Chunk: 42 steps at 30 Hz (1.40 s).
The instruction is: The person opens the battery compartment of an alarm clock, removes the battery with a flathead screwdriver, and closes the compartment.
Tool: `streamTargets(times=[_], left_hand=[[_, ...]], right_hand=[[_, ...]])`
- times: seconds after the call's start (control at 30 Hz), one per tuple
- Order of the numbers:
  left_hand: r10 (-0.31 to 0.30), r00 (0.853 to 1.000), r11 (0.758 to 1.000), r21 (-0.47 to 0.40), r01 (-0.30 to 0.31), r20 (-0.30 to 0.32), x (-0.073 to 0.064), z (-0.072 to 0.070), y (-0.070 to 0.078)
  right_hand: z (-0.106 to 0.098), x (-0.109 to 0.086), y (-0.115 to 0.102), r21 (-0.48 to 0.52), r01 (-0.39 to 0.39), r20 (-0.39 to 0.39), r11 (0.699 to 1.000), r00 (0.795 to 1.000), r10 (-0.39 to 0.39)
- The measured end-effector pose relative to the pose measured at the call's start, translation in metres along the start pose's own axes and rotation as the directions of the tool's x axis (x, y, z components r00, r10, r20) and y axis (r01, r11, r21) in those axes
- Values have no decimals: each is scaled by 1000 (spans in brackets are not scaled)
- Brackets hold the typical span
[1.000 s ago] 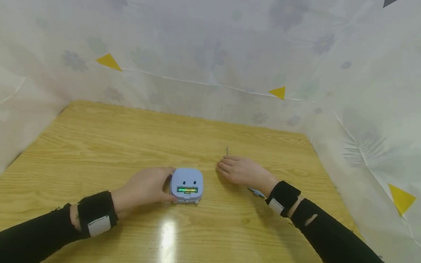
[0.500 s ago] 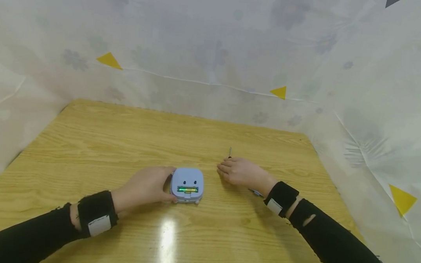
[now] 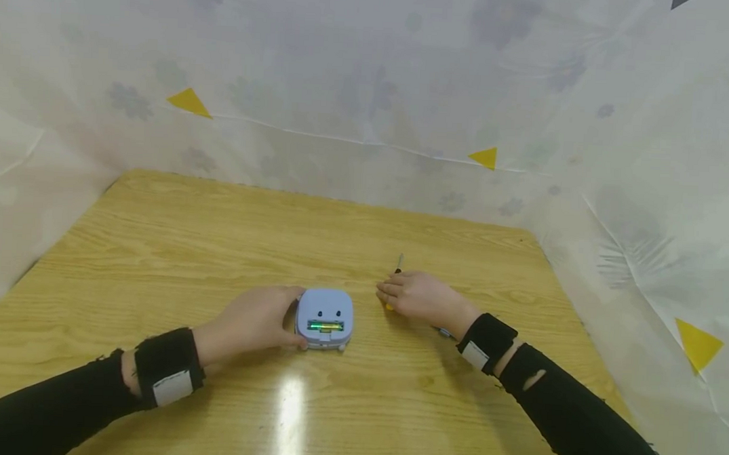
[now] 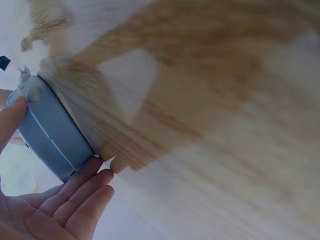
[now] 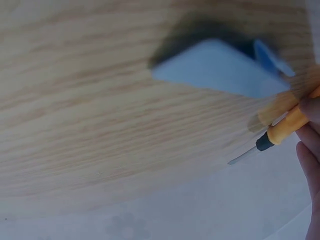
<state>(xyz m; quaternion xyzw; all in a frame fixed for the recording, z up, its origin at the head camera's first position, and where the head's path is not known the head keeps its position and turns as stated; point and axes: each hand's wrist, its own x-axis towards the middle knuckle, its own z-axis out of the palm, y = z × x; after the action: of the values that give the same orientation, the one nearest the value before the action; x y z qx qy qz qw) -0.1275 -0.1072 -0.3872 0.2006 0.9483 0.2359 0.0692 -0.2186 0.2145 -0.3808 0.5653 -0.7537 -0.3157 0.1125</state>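
Observation:
My left hand (image 3: 250, 321) grips the left side of a small light-blue rounded box (image 3: 325, 302), thumb at the near side and fingers at the far side. A slot in its upward face shows a green and yellow battery (image 3: 325, 326). In the left wrist view, the box (image 4: 52, 127) sits between thumb and fingers. My right hand (image 3: 419, 296) holds a screwdriver (image 3: 398, 271) low over the table, its metal tip pointing away. Its orange-yellow handle (image 5: 287, 126) shows between the fingers in the right wrist view; the thumb is hidden there.
A small light-blue cover piece (image 5: 220, 67) lies on the table under my right wrist, mostly hidden in the head view. The wooden table (image 3: 230, 228) is enclosed by pale patterned sheeting (image 3: 346, 84) at the back and sides.
The screwdriver's shaft has shifted slightly right, and more of it shows, with a bit of yellow handle appearing below my right fingers. My left hand and the box stay in place.

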Motion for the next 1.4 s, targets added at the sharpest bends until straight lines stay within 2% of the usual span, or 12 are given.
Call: streamTargets(times=[0.3, 0.53, 0.7, 1.0, 1.2, 1.3, 1.4], left_hand=[[3, 1000, 1000, 5, -3, 5, 0, -1, 2], [-1, 1000, 1000, 6, 1, 8, 0, -2, 3], [6, 1000, 1000, 7, -6, 7, -1, -3, 3], [19, 1000, 1000, 23, -19, 0, -1, -3, 3], [24, 1000, 999, 22, -24, -8, -1, -2, 2], [20, 1000, 1000, 19, -20, -9, 0, -1, 1], [16, 1000, 1000, 15, -16, -9, 0, 0, 1]], right_hand=[[9, -1, 0, 21, 21, -83, 1000, 996, -19], [6, 2, -1, 31, 40, -110, 999, 993, -36], [2, 4, -4, 13, 58, -92, 998, 994, -56], [4, 3, -8, -21, 39, -63, 999, 997, -40], [5, 2, -9, -17, 27, -74, 1000, 997, -28], [4, 3, -10, -1, 9, -136, 1000, 991, -9], [1, 2, -8, 54, -39, -194, 998, 980, 48]])
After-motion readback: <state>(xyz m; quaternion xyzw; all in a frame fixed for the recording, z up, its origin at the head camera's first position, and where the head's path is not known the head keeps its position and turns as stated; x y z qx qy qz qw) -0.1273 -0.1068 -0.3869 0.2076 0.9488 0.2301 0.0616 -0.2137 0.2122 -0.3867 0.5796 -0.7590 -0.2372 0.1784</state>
